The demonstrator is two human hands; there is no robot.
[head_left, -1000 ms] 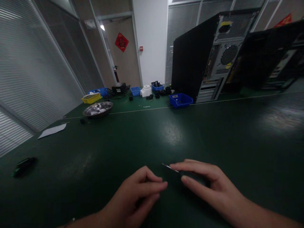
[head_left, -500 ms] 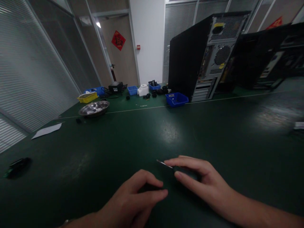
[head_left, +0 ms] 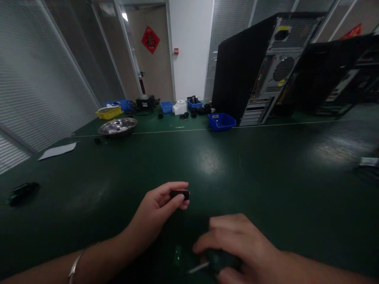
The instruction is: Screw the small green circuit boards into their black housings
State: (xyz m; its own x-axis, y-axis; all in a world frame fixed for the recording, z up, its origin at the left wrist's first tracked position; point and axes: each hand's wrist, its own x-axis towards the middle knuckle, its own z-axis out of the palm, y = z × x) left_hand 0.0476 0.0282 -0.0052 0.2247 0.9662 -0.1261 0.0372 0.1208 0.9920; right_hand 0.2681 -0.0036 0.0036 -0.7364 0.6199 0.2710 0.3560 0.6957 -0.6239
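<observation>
My left hand is closed on a small black rectangular piece, pinched between thumb and fingers over the table. Nearer to me and to the right, my right hand is wrapped round the dark handle of a screwdriver. Its thin metal shaft points left, and motion blurs both the hand and the tool. Just left of the shaft, a small greenish shiny spot shows low on the table; I cannot make out what it is.
A dark green table spreads around my hands. Along its far side are a metal bowl, a yellow tray, a blue bin and a tall black computer case. A dark part lies far left, near white paper.
My left hand has moved forward and left, and the black piece now shows in its fingers. My right hand has drawn back toward me with the screwdriver.
</observation>
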